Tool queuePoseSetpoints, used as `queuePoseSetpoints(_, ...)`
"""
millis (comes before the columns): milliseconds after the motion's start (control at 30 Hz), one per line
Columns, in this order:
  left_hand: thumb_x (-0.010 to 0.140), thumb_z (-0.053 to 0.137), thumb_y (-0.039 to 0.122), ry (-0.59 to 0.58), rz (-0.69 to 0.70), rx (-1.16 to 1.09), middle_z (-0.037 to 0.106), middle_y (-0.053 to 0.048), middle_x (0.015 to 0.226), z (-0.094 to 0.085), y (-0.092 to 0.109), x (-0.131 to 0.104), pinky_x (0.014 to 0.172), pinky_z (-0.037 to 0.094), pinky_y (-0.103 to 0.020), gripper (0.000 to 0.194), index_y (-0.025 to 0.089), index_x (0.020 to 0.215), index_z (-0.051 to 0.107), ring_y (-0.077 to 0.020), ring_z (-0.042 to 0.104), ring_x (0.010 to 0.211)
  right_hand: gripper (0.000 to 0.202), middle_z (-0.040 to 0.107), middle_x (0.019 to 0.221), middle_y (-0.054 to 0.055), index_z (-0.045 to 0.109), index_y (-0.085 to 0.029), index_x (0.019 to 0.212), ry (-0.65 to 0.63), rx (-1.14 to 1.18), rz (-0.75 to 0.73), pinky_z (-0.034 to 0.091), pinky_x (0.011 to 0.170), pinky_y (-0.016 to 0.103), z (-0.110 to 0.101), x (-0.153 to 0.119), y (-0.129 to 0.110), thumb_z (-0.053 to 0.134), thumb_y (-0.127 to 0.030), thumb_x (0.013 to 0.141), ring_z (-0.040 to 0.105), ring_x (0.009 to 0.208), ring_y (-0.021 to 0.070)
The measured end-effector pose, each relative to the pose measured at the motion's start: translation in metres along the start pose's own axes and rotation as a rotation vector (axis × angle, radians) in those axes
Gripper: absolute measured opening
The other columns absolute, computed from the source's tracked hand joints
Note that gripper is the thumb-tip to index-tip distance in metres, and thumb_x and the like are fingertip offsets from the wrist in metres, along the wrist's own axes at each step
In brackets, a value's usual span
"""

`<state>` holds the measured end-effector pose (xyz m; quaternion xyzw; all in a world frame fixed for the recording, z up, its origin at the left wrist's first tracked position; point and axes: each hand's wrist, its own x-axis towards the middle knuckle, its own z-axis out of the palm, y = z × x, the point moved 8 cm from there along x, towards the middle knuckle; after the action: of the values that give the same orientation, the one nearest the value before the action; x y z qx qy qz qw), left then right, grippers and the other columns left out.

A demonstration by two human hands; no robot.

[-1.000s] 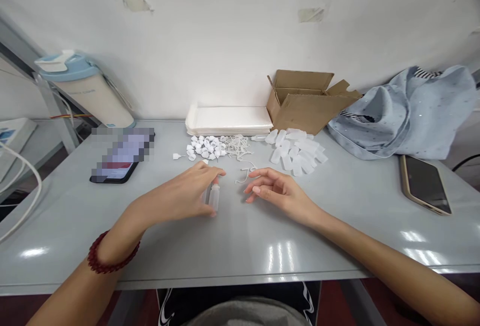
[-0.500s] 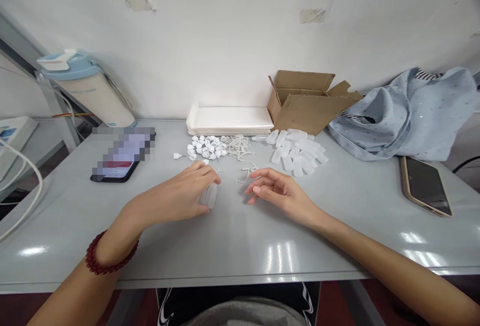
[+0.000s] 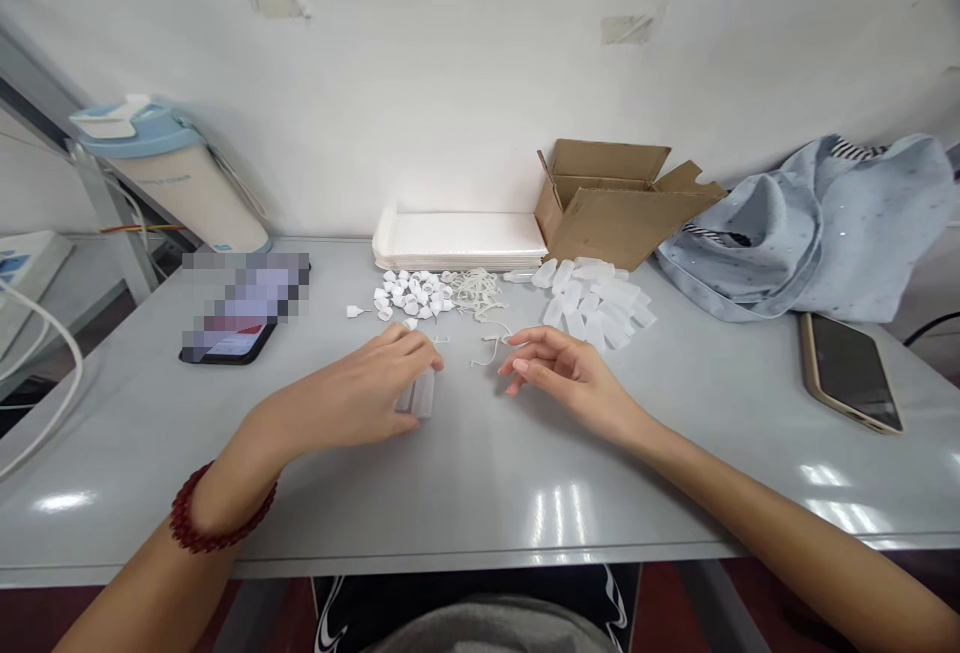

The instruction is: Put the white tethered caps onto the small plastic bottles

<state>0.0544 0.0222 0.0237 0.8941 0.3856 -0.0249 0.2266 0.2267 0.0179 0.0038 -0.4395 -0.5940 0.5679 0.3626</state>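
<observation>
My left hand arches over several small translucent plastic bottles standing or lying side by side on the table. Its fingers close on their far end and its thumb on the near end; the palm hides part of them. My right hand hovers half curled with fingers apart, holding nothing. Close to its fingertips lies a loose white cord piece. Beyond both hands are a pile of white caps, some with thin needle-like tips, a tangle of white cord pieces and a heap of translucent bottles.
Against the wall lie stacked white padded sheets and an open cardboard box. A tumbler and a phone are left. On the right are a light blue cloth bag and another phone. The table edge runs in front.
My right hand has shifted slightly to the right, with its fingers drawn a little closer together. My left hand stays on the bottles almost unmoved.
</observation>
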Motion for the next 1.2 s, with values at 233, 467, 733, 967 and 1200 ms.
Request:
queuePoseSetpoints(233,0.073,0.053,0.013,-0.013,0.01,0.013,0.054,-0.005,0.104,0.001,0.003,0.0,0.084,0.039,-0.035,0.033,0.022,0.106,0.052,-0.0246,0.046,0.102,0.023,0.069,0.091,0.006,0.055,-0.019,0.103,0.113,-0.125,-0.045,0.049,0.082,0.039,-0.016,0.003,-0.006,0.057,-0.036,0.087,0.067,0.074,0.0173)
queuePoseSetpoints(467,0.071,0.052,0.011,-0.018,-0.016,0.018,0.054,-0.006,0.104,-0.001,0.003,-0.001,0.086,0.04,-0.036,0.033,0.021,0.103,0.052,-0.0252,0.045,0.104,0.023,0.069,0.091,0.006,0.055,-0.019,0.102,0.143,-0.162,-0.044,0.048,0.083,0.041,-0.02,0.005,-0.003,0.056,-0.035,0.086,0.067,0.074,0.0177)
queuePoseSetpoints(733,0.076,0.062,0.029,0.002,-0.019,0.006,0.053,-0.005,0.106,0.001,0.0,0.0,0.087,0.04,-0.036,0.033,0.022,0.107,0.053,-0.0256,0.044,0.104,0.021,0.068,0.092,0.006,0.055,-0.018,0.103,0.127,-0.159,-0.051,0.048,0.081,0.038,-0.019,0.004,-0.001,0.055,-0.033,0.087,0.066,0.074,0.0165)
queuePoseSetpoints(967,0.08,0.055,0.026,0.071,0.011,0.01,0.055,-0.006,0.102,-0.001,-0.001,0.001,0.084,0.04,-0.035,0.026,0.022,0.106,0.056,-0.0259,0.046,0.103,0.021,0.068,0.091,0.005,0.056,-0.019,0.103,0.128,-0.161,-0.062,0.048,0.08,0.038,-0.018,0.003,-0.003,0.056,-0.034,0.087,0.067,0.074,0.017)
queuePoseSetpoints(1200,0.078,0.054,0.022,0.065,0.022,0.015,0.056,-0.005,0.103,0.0,-0.003,0.001,0.085,0.039,-0.036,0.028,0.023,0.106,0.055,-0.0253,0.047,0.101,0.021,0.069,0.09,0.006,0.056,-0.019,0.101,0.134,-0.172,-0.073,0.049,0.08,0.039,-0.018,0.002,-0.006,0.056,-0.035,0.087,0.067,0.073,0.0173)
